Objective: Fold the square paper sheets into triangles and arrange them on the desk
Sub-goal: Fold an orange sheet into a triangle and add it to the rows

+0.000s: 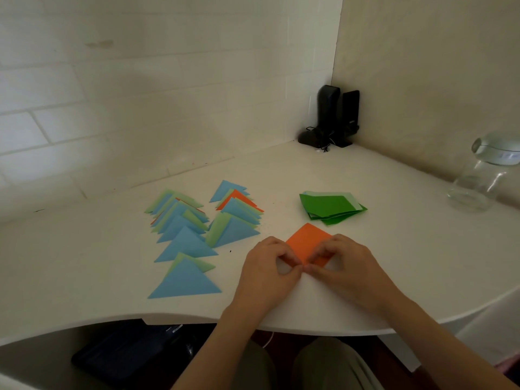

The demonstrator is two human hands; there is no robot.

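Pinching orange sheet (306, 243), seemingly near corner: both hands.

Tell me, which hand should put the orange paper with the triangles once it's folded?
Probably the left hand. The folded triangles lie on its side of the orange paper, so it needn't cross over. The right hand sits nearer the green stack, handy for the next sheet.

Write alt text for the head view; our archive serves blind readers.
Both hands, left hand and right hand, pinch an orange paper square on a white desk. Folded triangles lie left, green sheets behind.
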